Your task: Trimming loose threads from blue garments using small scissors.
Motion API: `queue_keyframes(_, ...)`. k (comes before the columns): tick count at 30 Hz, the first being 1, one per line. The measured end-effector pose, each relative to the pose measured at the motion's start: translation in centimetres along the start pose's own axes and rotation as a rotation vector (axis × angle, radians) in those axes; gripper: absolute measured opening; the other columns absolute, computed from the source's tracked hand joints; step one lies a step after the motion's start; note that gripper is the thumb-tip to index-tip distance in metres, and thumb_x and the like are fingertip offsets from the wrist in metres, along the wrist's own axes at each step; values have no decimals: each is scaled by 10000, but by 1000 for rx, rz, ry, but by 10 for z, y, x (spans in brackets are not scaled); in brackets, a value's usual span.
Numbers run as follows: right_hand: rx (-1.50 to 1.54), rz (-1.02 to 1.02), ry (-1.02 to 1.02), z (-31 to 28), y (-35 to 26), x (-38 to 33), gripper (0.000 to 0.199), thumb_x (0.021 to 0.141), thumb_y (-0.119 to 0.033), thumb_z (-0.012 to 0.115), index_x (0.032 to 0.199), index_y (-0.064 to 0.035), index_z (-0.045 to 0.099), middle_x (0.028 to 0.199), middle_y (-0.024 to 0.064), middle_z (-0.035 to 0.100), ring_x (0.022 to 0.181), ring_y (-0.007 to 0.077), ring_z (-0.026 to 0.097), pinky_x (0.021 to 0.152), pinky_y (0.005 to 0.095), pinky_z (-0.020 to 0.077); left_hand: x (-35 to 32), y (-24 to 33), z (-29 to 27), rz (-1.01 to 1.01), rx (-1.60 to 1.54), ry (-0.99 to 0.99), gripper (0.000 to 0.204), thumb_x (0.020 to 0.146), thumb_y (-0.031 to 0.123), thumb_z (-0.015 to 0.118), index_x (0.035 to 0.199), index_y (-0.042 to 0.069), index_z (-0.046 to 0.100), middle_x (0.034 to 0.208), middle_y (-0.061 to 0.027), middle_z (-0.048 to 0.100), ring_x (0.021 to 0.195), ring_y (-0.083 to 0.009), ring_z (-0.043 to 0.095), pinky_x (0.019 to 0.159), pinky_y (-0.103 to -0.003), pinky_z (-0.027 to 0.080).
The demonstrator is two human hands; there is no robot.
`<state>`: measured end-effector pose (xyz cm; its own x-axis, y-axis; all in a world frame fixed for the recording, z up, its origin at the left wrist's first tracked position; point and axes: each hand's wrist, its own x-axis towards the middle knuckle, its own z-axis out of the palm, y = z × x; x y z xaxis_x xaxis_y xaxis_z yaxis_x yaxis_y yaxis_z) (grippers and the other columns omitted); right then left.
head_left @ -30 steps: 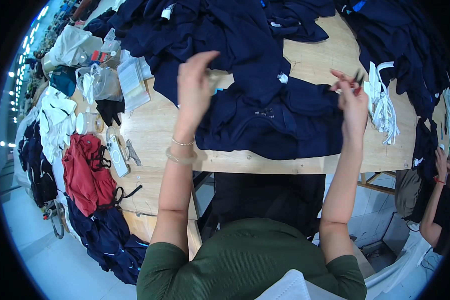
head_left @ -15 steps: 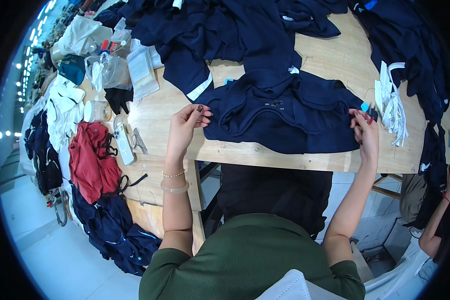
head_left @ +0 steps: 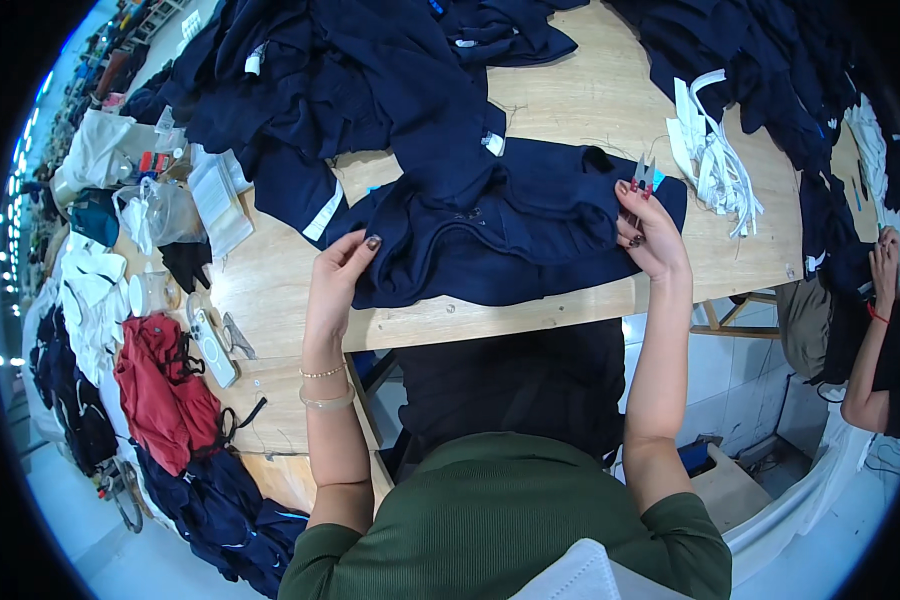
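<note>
A navy garment [head_left: 530, 255] lies bunched along the table's front edge, its ribbed opening facing up and a small printed mark inside. My left hand [head_left: 342, 275] pinches its left edge between thumb and fingers. At the garment's right end, my right hand [head_left: 655, 235] is closed round a pair of thread snips [head_left: 646, 176], blades pointing up and away from me. The fingers of that hand also rest against the cloth; whether they grip it is hidden.
More navy garments [head_left: 370, 90] are heaped at the back, with white strips [head_left: 712, 150] on the right. At left are a phone [head_left: 213, 348], a red bag [head_left: 165, 390] and plastic bags [head_left: 160, 215]. A co-worker's hand [head_left: 884, 265] shows at far right.
The view has swung, shifting the table contents leftward. My right hand has turned its palm upward, and the snips' blades now stand out above the cloth. My left hand still pinches the edge.
</note>
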<state>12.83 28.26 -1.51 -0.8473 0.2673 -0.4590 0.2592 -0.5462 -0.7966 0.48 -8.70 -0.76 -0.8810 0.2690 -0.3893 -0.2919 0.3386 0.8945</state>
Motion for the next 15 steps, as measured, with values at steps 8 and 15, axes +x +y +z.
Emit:
queue_keyframes(8, 221, -184, -32, -40, 7, 29, 174, 948, -201, 598, 1041, -55, 613, 957, 16, 653, 814, 95, 626, 703, 229, 491, 36, -20, -16, -54, -1075, -61, 309, 991, 170, 491, 1240, -9, 533, 1240, -132, 602, 1156, -255, 578, 1033, -394, 446)
queue_keyframes(15, 266, -154, 39, -9, 9, 11, 184, 953, -196, 595, 1051, -43, 620, 972, 35, 667, 867, 121, 644, 782, 259, 509, 37, -29, -9, -63, -1161, -100, 363, 1017, 229, 420, 1249, -23, 540, 1279, -164, 582, 1197, -282, 546, 1077, -416, 394)
